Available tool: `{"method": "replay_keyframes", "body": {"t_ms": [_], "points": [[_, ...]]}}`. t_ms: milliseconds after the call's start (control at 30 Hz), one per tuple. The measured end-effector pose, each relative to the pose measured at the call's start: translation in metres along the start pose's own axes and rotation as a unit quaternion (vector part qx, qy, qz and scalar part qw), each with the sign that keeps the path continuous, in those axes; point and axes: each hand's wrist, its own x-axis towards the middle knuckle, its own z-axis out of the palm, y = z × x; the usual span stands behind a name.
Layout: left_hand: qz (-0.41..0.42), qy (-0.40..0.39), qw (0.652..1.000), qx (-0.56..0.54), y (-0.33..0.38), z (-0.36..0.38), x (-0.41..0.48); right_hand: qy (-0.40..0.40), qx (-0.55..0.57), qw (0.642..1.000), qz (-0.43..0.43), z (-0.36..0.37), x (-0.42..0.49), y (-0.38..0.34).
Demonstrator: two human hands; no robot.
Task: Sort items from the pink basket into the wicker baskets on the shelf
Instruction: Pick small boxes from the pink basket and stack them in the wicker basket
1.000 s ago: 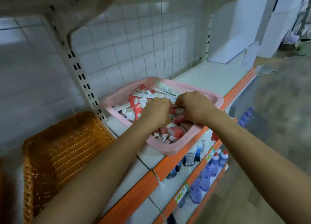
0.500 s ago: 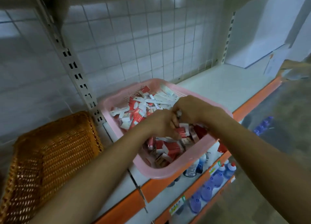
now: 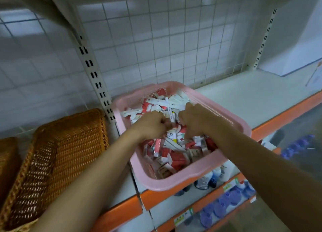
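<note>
A pink plastic basket [image 3: 231, 125] sits on the white shelf, heaped with several small red and white boxes [image 3: 176, 155] and long white packets. Both my hands are inside it, over the pile. My left hand [image 3: 153, 125] has its fingers curled around small packets near the middle. My right hand [image 3: 193, 120] is beside it, fingers curled down into the pile, holding packets too. A white packet [image 3: 172, 116] stands between the two hands. To the left a wicker basket [image 3: 57, 155] lies tilted on the shelf, its inside showing nothing.
A second wicker basket [image 3: 7, 155] shows at the far left edge. A slotted shelf upright [image 3: 95, 78] rises between the baskets. Bare white shelf [image 3: 252, 95] stretches right of the pink basket. Bottles with purple caps [image 3: 224, 205] stand on the lower shelves.
The view has shifted and tilted down closer to the basket. Both hands stay in the pile; they have moved slightly apart, and a white packet now shows between them.
</note>
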Motion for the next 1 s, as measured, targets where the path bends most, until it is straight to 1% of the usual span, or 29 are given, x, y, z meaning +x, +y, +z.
{"method": "replay_keyframes", "body": {"t_ms": [67,167,333,433,500,567,633,700,767,867,900,933,1000], "points": [[-0.015,0.014,1.000,-0.020,-0.001,0.002,-0.002,0.014,-0.006,1.000,0.006,0.001,0.001,-0.003],[-0.027,0.035,0.996,-0.082,0.000,0.003,-0.004,0.061,-0.008,0.998,-0.004,0.002,-0.001,-0.004],[-0.038,0.063,0.994,-0.081,0.002,0.004,-0.011,0.098,-0.012,0.995,-0.023,0.003,-0.006,-0.002],[-0.031,0.101,0.993,-0.043,0.005,0.003,-0.020,0.101,0.018,0.994,-0.026,0.004,-0.010,0.004],[-0.033,0.119,0.990,-0.064,0.008,0.001,-0.025,0.110,0.059,0.992,-0.023,0.002,-0.015,0.005],[-0.039,0.132,0.987,-0.087,0.010,-0.001,-0.031,0.128,0.131,0.983,-0.022,0.000,-0.020,0.006],[-0.049,0.146,0.981,-0.114,0.013,-0.002,-0.039,0.137,0.226,0.964,-0.025,-0.004,-0.028,0.004],[-0.057,0.167,0.965,-0.196,0.018,-0.003,-0.050,0.139,0.319,0.937,-0.028,-0.008,-0.040,0.002],[-0.068,0.187,0.937,-0.285,0.024,-0.003,-0.061,0.140,0.376,0.915,-0.035,-0.010,-0.050,0.000],[-0.068,0.178,0.883,-0.428,0.033,-0.003,-0.079,0.136,0.449,0.882,-0.045,-0.009,-0.062,-0.004],[-0.060,0.174,0.876,-0.447,0.033,-0.003,-0.084,0.136,0.478,0.866,-0.045,-0.008,-0.065,-0.005],[-0.054,0.174,0.875,-0.449,0.032,-0.002,-0.090,0.133,0.508,0.850,-0.043,-0.007,-0.068,-0.007],[-0.053,0.192,0.883,-0.426,0.029,0.002,-0.100,0.117,0.559,0.819,-0.048,-0.006,-0.076,-0.014]]}}
